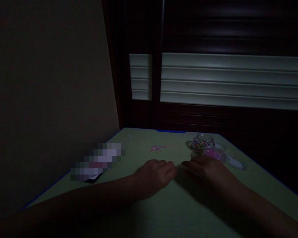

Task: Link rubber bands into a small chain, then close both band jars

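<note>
My left hand is over the middle of the table with its fingers curled closed. What it holds, if anything, is hidden in the dim light. A small gap to the right, my right hand has its thumb and forefinger apart, and I see nothing between them. Beyond my hands lie several thin pink loops or strands. Behind my right hand stands a clear jar with pink contents, partly covered by the hand. Another open clear jar holds small multicoloured pieces.
The pale green table has a blue edge. A round lid lies right of the jars, another clear round piece behind it. At the left lies a blurred flat object. A wall and dark wooden panelling border the table.
</note>
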Available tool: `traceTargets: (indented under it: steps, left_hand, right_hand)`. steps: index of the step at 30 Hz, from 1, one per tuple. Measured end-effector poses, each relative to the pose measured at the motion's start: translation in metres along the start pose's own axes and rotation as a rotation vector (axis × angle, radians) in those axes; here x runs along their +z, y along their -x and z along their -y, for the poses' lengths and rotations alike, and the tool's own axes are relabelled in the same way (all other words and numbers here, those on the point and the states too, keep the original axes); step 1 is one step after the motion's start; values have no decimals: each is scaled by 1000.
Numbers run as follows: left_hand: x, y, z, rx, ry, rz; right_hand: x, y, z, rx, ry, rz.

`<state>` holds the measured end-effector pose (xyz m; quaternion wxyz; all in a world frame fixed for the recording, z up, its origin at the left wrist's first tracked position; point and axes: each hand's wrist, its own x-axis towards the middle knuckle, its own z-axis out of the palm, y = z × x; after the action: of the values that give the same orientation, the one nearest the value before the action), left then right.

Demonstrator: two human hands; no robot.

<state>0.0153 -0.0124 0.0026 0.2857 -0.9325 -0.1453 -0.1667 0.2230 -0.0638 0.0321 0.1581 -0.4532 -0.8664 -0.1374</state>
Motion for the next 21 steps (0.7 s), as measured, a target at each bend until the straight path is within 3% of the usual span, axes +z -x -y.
traceTargets:
  steps: [21]
  left_hand:
    - [-5,-3,-3,41,-57,15]
  right_hand:
    - [-4,2,0,-99,33,4]
